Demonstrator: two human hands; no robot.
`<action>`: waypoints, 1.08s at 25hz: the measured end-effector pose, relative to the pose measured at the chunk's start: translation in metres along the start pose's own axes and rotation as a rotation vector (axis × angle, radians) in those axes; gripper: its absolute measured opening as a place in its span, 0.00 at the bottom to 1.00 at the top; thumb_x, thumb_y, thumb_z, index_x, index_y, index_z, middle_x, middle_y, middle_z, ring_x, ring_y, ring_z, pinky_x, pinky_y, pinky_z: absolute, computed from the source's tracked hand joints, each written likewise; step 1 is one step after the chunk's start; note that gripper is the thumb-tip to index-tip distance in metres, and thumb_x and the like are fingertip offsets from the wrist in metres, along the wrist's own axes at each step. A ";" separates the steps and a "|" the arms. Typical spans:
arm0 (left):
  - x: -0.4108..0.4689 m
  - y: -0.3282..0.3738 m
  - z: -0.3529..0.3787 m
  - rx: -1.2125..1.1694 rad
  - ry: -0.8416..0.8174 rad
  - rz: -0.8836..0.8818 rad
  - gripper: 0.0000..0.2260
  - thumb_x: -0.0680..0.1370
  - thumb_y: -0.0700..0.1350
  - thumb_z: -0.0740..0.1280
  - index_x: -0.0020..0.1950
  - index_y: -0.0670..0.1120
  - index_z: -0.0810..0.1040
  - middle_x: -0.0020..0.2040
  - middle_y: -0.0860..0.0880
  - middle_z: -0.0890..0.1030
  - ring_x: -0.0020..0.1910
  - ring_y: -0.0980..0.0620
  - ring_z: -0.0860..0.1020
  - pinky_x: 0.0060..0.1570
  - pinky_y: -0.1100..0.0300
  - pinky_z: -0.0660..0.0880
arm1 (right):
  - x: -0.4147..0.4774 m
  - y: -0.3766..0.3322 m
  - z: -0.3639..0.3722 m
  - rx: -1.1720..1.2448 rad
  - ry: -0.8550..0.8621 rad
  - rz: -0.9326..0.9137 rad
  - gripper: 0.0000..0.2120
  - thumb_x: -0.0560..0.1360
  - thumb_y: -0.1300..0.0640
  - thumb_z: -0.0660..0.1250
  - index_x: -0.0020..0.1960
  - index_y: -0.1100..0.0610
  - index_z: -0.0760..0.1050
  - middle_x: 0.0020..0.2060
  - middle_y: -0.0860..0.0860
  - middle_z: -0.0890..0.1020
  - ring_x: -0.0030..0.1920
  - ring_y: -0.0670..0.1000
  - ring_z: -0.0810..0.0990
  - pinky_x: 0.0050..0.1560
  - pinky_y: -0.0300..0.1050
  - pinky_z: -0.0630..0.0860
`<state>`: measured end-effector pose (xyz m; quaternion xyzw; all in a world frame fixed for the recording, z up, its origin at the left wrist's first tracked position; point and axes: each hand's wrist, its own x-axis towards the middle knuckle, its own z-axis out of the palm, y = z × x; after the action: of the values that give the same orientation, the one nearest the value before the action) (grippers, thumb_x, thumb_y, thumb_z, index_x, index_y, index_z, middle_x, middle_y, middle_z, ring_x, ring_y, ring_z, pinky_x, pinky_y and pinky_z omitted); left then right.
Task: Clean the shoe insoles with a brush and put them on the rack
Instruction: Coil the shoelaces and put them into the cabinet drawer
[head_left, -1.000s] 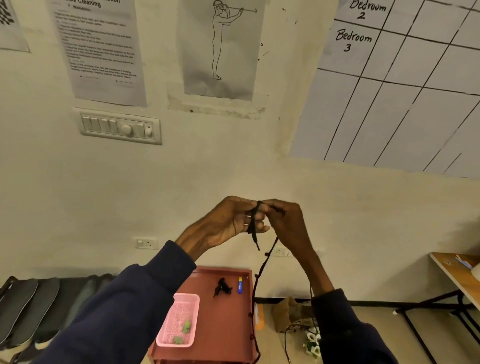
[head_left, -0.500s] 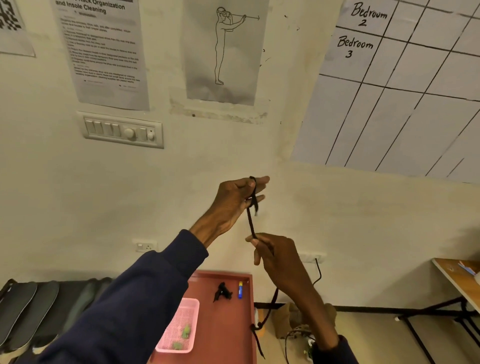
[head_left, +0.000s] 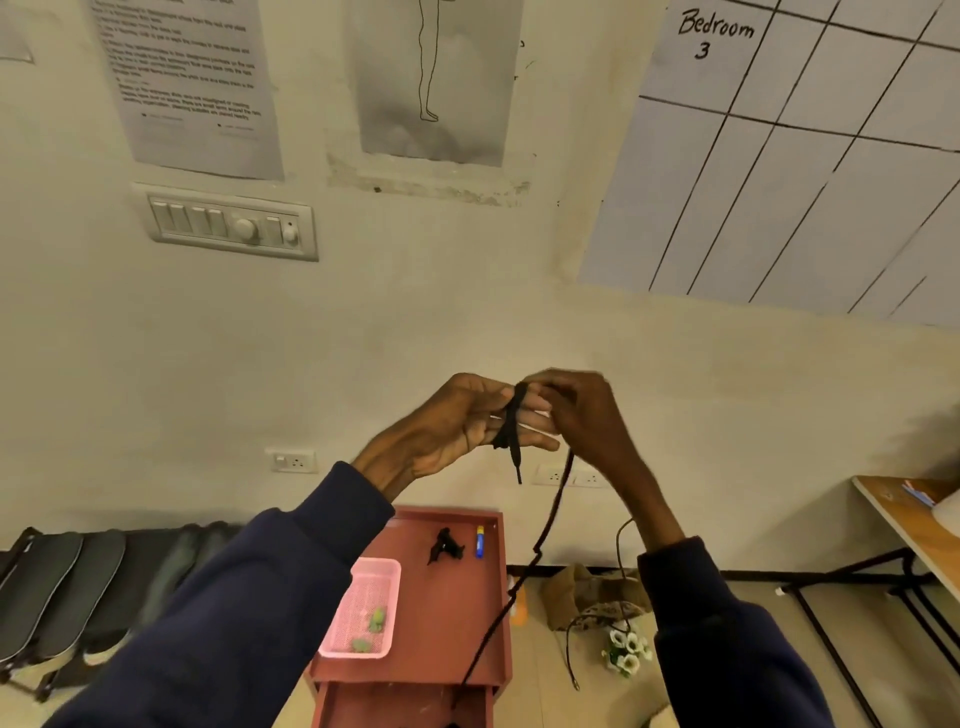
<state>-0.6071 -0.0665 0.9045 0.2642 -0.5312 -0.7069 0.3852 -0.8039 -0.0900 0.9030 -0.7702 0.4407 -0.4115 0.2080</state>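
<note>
My left hand (head_left: 457, 426) is raised in front of the wall with its fingers held out straight, and a black shoelace (head_left: 511, 421) is wound round them. My right hand (head_left: 582, 410) pinches the lace right beside those fingers. The lace's long end hangs down from my right hand over the red tray. Several dark insoles (head_left: 67, 587) lean in a row on the rack (head_left: 21, 675) at the lower left. No brush is visible.
A red tray table (head_left: 447, 613) stands below my hands, holding a pink basket (head_left: 363, 613), a small black object (head_left: 444, 545) and a blue tube (head_left: 480, 540). A wooden table with black legs (head_left: 904, 525) is at right. A bag and white flowers (head_left: 623, 649) lie on the floor.
My right hand has come back up from below to my left hand's fingers, bringing the lace round them again. The view has tilted slightly.
</note>
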 end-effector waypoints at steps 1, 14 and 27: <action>-0.001 -0.003 -0.002 -0.022 -0.008 0.010 0.17 0.86 0.39 0.57 0.66 0.27 0.74 0.61 0.27 0.79 0.60 0.27 0.79 0.69 0.38 0.72 | -0.008 0.005 0.008 0.173 0.007 0.093 0.11 0.80 0.67 0.64 0.50 0.60 0.85 0.42 0.53 0.87 0.44 0.49 0.85 0.46 0.45 0.80; 0.026 -0.013 -0.007 -0.201 0.041 0.078 0.17 0.83 0.39 0.58 0.65 0.27 0.74 0.62 0.27 0.78 0.62 0.29 0.79 0.67 0.40 0.74 | -0.055 0.014 0.052 1.056 -0.086 0.671 0.13 0.82 0.61 0.63 0.47 0.57 0.86 0.37 0.55 0.75 0.29 0.46 0.62 0.32 0.41 0.57; 0.013 -0.023 -0.028 0.092 0.131 -0.069 0.20 0.87 0.43 0.52 0.56 0.31 0.80 0.52 0.35 0.85 0.55 0.31 0.83 0.61 0.45 0.79 | -0.008 -0.018 0.011 -0.405 -0.005 -0.086 0.08 0.80 0.63 0.67 0.47 0.54 0.84 0.38 0.46 0.84 0.38 0.45 0.81 0.43 0.46 0.79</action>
<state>-0.5984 -0.0894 0.8748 0.3456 -0.5273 -0.6758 0.3819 -0.7877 -0.0738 0.9056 -0.8153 0.4807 -0.3211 0.0325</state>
